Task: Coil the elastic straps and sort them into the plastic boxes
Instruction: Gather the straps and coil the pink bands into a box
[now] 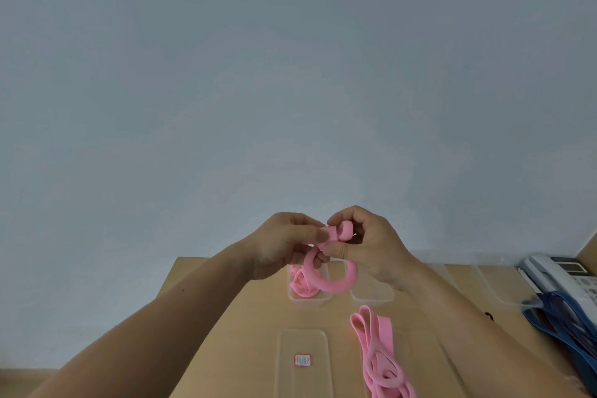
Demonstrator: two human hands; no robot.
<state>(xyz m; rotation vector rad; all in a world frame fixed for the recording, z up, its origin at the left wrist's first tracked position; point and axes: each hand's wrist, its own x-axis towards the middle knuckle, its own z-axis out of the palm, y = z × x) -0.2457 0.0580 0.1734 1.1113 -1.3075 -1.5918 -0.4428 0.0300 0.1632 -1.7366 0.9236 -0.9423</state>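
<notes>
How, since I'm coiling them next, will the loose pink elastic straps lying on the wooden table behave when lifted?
Probably floppy: the loose pink elastic straps lie in limp, overlapping loops. Likely light, as the similar pink strap held between the left hand and right hand hangs in a soft curve. They may tangle, being piled together.

I see plain pink straps (pixel 378 352), dark blue straps (pixel 562 317), clear boxes (pixel 310 296), a tan table (pixel 252 317) and a pale grey-blue wall (pixel 290 74).
</notes>
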